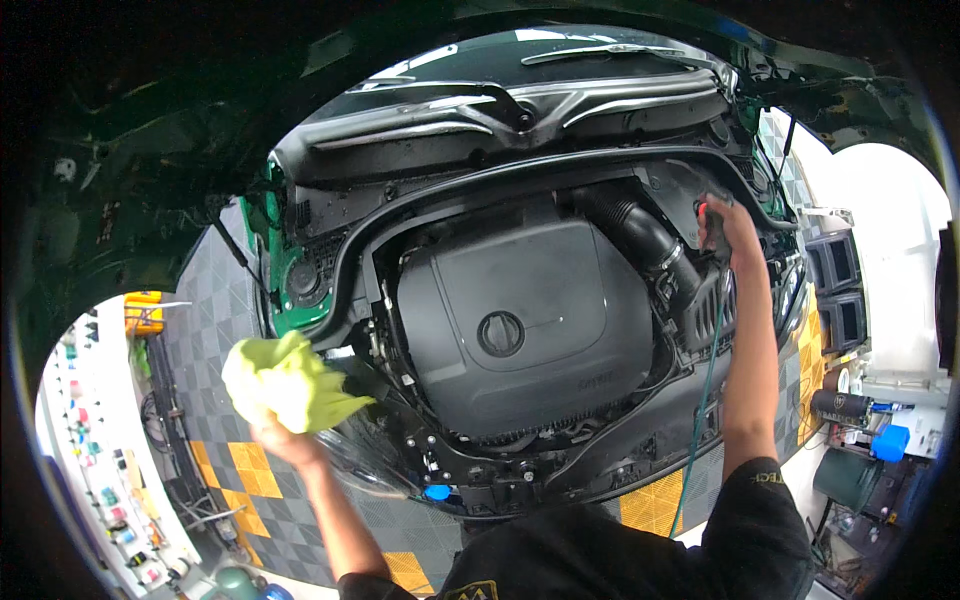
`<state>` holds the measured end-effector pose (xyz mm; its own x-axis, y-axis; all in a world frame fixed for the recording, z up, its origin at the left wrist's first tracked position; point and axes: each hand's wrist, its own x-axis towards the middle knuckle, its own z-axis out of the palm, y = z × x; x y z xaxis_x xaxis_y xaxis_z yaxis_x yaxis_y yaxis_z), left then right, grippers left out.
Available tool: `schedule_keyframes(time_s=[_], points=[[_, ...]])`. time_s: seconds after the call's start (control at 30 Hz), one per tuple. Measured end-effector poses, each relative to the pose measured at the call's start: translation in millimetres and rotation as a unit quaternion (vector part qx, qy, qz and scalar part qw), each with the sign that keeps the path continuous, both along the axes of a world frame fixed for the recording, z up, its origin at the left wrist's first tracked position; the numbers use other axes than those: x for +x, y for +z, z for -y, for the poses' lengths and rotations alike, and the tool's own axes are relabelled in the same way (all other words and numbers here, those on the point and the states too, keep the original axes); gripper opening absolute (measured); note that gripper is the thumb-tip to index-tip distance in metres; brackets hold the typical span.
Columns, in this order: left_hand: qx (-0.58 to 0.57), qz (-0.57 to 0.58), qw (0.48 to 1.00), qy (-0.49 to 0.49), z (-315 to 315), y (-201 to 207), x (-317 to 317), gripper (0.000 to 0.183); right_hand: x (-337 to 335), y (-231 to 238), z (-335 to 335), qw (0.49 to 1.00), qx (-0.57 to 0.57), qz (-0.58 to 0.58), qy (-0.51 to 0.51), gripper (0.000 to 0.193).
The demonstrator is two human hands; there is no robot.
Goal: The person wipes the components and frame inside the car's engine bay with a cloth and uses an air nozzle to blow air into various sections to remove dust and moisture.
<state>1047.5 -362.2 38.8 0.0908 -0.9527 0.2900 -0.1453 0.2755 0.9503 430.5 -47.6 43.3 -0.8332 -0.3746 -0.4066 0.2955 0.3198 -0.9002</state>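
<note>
At the left front of the engine bay, my left hand point(283, 440) is closed around a bunched yellow-green microfibre cloth point(290, 380), held above the headlight side. My right hand point(735, 230) reaches over the right rear of the bay, its fingers wrapped round an air blow gun point(704, 212) with a red part showing. Most of the gun is hidden by the hand. From it a thin teal hose point(708, 400) hangs down past my forearm. Between my hands lies a dark grey engine cover point(530, 310) with a round cap point(501, 333). A black ribbed intake pipe point(640, 230) runs beside my right hand.
The raised dark green hood point(130, 190) arches overhead, with a thin prop strut point(240, 255) at the left. Behind the bay are the cowl and wiper arm point(600, 52). Grey and yellow floor tiles point(250, 470) surround the car. Black bins point(838, 290) stand at the right.
</note>
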Motion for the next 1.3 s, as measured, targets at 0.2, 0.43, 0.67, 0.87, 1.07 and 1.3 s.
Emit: schedule_keyframes(time_s=[0.2,0.43,0.67,0.87,1.07,1.3], points=[[0.109,0.177,0.976,-0.056,-66.9,-109.4,-179.6,0.036,-117.4,6.4,-0.8,0.999,0.009,0.040,0.019,0.024],[-0.051,0.417,0.885,-0.199,-98.5,-134.4,-237.4,0.032,-132.3,12.2,20.1,0.980,0.076,0.089,0.163,0.030],[-0.082,0.386,0.899,-0.191,-97.8,-130.7,-240.0,0.028,-112.0,-14.7,63.2,0.965,0.025,0.135,0.222,0.031],[-0.104,0.375,0.905,-0.175,-99.9,-139.2,-238.8,0.026,-82.3,-55.6,94.8,0.946,-0.050,0.217,0.233,0.027],[-0.116,0.376,0.902,-0.178,-100.1,-139.1,-239.5,0.026,-81.9,-45.7,84.5,0.947,-0.096,0.235,0.197,0.027],[-0.085,0.149,0.970,-0.173,-91.0,-115.8,-276.4,0.026,-92.0,-18.5,49.3,0.967,-0.074,0.154,0.191,0.031]])
